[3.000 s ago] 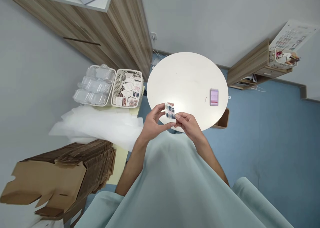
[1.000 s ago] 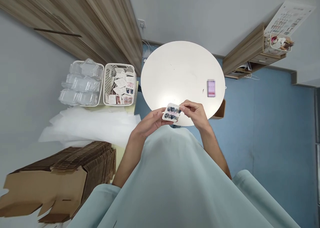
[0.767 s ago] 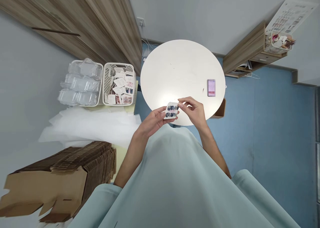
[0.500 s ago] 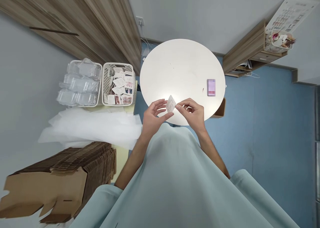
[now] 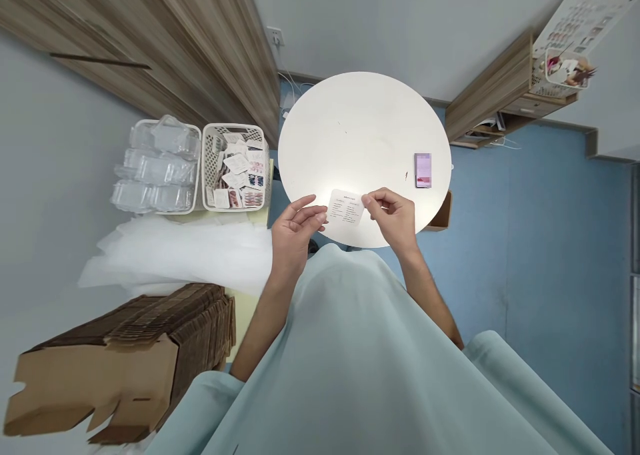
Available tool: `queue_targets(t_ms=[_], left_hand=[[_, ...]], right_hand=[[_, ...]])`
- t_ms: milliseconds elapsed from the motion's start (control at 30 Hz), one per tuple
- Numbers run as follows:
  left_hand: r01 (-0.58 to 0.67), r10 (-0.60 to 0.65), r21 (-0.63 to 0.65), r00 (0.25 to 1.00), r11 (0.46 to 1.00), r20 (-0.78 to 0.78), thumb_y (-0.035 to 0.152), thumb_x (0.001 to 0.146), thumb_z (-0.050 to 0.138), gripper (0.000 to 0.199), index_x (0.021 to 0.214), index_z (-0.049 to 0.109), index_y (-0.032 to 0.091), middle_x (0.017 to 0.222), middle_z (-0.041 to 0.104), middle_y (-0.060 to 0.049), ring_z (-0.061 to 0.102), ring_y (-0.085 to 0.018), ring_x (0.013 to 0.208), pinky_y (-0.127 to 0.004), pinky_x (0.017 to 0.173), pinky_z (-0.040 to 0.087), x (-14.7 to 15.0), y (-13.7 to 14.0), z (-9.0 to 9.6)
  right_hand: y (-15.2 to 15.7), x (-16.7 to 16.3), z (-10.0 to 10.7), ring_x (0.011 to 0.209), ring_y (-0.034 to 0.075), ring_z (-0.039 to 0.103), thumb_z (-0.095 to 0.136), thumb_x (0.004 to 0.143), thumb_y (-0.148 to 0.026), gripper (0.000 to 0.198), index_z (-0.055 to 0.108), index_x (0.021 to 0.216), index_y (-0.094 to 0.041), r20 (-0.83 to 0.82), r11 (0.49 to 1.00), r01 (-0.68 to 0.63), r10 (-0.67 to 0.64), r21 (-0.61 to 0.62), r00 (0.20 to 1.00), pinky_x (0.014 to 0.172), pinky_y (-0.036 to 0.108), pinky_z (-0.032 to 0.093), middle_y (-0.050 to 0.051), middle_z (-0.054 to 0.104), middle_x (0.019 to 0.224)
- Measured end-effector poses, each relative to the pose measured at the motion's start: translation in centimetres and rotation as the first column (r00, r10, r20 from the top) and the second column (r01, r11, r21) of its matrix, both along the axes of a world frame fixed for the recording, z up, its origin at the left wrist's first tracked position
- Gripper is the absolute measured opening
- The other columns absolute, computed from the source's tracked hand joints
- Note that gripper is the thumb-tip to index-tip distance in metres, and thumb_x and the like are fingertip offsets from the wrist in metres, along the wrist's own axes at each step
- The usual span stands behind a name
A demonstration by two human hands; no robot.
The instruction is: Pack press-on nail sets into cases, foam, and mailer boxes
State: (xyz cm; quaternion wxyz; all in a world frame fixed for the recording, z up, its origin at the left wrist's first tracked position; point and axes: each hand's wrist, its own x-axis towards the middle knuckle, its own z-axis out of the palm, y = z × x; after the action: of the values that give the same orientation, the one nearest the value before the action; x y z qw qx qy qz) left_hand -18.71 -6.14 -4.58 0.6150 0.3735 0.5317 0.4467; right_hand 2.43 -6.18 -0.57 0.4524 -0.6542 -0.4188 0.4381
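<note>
White card (image 5: 347,208), text side up, is held between both hands over the near part of a round white table (image 5: 370,128) ahead of them. Ahead-left of the left hand, a basket (image 5: 209,165) holds piled small cards (image 5: 237,164); one card seems out, many left. The left hand (image 5: 293,238), half curled, meets the card's left edge, grip uncertain. The right hand (image 5: 398,220) pinches the upper-right corner. Heading and two print columns are too small to read.

Right grip (image 5: 397,220) pinched; left grip (image 5: 291,240) loosely curled; forearms (image 5: 265,320) angled inward.
</note>
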Motion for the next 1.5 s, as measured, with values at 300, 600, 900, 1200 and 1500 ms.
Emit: queue_targets(t_ms=[300,600,900,1200,1500], left_hand=[[0.404,-0.342,-0.094,0.859,0.91,0.381,0.062,0.081,0.091,0.073,0.141,0.072,0.025,0.133,0.079,-0.015,0.075,-0.036,0.128,-0.052,0.109,0.062,-0.1,0.2,1.1],[0.366,-0.292,-0.107,0.86,0.925,0.418,0.066,0.082,0.087,0.072,0.138,0.074,0.021,0.139,0.077,-0.018,0.078,-0.039,0.124,-0.054,0.112,0.062,1.4,-1.1,2.1],[0.118,-0.109,0.137,0.991,0.983,-0.071,0.056,0.084,0.09,0.089,0.159,0.054,0.023,0.147,0.073,-0.017,0.074,-0.033,0.132,-0.054,0.118,0.058,2.6,-2.4,1.8],[0.014,0.021,0.212,0.986,0.977,-0.166,0.052,0.084,0.092,0.08,0.152,0.062,0.023,0.139,0.077,-0.014,0.076,-0.03,0.126,-0.049,0.112,0.062,3.5,-2.6,1.8],[-0.062,0.063,0.013,0.998,0.998,-0.008,0.048,0.077,0.098,0.054,0.12,0.081,0.021,0.098,0.082,-0.006,0.077,-0.017,0.078,-0.032,0.076,0.066,3.9,-1.7,1.9]], right_hand=[[0.0,0.3,0.6,0.075,0.017,0.062,0.081,0.087,-0.07,0.045,0.076,0.081,-0.025,-0.096,0.995,-0.102,0.101,-0.004,0.99,0.064,0.033,0.055,0.003,0.072,0.086],[-0.4,0.2,-0.1,0.074,0.015,0.059,0.076,0.093,-0.071,0.045,0.077,0.089,-0.026,-0.09,0.991,-0.135,0.136,0.017,0.987,0.065,0.031,0.053,0.002,0.074,0.095],[-2.4,-0.5,2.0,0.067,0.014,0.053,0.082,0.089,-0.07,0.043,0.08,0.092,-0.026,0.002,0.999,-0.031,0.031,0.045,1.0,0.06,0.032,0.051,0.004,0.076,0.1],[-2.2,0.5,1.4,0.058,0.012,0.044,0.083,0.087,-0.071,0.048,0.077,0.083,-0.024,-0.016,0.998,0.057,-0.056,0.012,0.998,0.054,0.03,0.044,-0.001,0.061,0.07],[-1.4,3.3,0.8,0.052,0.011,0.043,0.085,0.087,-0.067,0.046,0.074,0.081,-0.023,-0.101,1.0,-0.001,-0.002,-0.029,0.995,0.056,0.028,0.045,-0.008,0.043,0.054]])
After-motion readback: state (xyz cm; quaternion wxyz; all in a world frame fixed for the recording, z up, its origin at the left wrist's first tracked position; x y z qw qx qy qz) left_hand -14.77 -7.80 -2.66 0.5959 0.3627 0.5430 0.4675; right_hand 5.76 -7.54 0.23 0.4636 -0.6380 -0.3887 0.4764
